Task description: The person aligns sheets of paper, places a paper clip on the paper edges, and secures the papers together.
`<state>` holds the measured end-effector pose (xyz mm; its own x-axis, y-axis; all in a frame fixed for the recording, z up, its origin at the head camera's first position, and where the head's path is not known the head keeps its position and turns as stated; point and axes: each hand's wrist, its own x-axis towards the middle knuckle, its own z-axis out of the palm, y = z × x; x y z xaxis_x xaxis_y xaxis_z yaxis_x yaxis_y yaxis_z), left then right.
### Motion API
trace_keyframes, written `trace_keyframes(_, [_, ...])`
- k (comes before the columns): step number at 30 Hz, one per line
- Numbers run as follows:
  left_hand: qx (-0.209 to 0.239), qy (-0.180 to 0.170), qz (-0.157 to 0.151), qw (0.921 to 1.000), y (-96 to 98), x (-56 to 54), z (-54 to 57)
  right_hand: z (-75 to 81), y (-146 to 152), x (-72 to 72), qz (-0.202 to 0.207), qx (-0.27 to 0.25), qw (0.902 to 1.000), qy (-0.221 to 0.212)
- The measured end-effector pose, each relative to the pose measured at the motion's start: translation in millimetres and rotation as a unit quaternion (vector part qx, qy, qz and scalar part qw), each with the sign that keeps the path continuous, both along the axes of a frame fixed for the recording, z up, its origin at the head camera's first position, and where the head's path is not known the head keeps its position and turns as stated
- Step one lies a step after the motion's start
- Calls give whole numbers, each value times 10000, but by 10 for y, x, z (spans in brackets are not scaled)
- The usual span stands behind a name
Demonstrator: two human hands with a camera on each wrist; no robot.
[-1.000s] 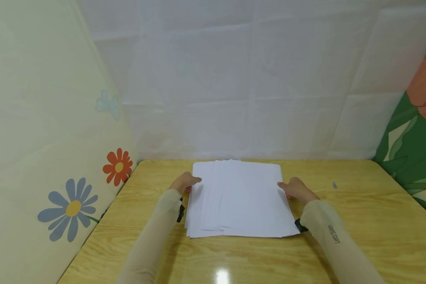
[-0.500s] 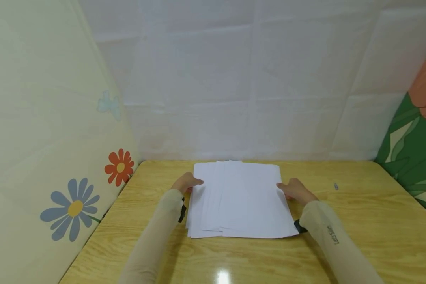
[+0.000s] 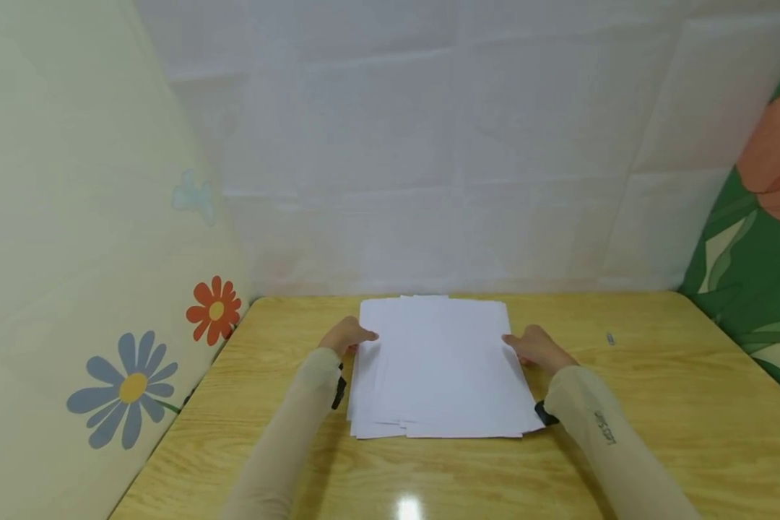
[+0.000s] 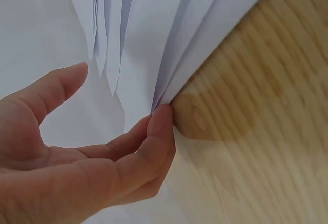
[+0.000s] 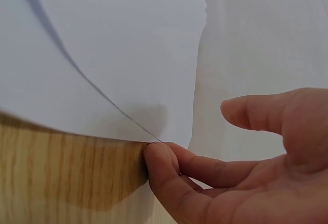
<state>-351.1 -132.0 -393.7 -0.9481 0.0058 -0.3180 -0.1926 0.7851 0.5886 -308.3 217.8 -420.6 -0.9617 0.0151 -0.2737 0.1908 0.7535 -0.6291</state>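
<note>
In the head view, a loose stack of white paper sheets (image 3: 451, 368) lies on the wooden table, its edges unevenly fanned out at the left and front. My left hand (image 3: 341, 336) is at the stack's left side. The left wrist view shows that hand's fingertips (image 4: 163, 119) against several staggered sheet edges, the thumb held apart. My right hand (image 3: 541, 349) is at the opposite side. Seen from the right wrist, its bent fingers (image 5: 159, 157) touch the paper's side edge, and the thumb stands away from them. A front right corner of paper curls slightly up.
A small grey piece (image 3: 610, 339) lies on the wooden table (image 3: 663, 404) to the right. White sheeting (image 3: 416, 144) hangs behind the table. Panels with printed flowers stand at the left (image 3: 39, 253) and right.
Both hands have come slightly closer together, the left one moving right and the right one a little left. The sheets overlap more, and the stack is narrower.
</note>
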Motion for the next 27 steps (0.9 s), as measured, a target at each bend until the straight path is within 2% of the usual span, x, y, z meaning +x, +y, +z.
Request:
trace_keyframes(5, [228, -36, 10, 9997, 19, 9, -5, 2, -4, 22, 55, -24, 9998, 190])
trace_keyframes(8, [215, -54, 10, 9998, 29, -4, -18, 10, -6, 31, 122, -8, 9995, 307])
trace_keyframes(27, [99, -42, -98, 9999, 142, -7, -48, 19, -100, 23, 140, -76, 9995, 269])
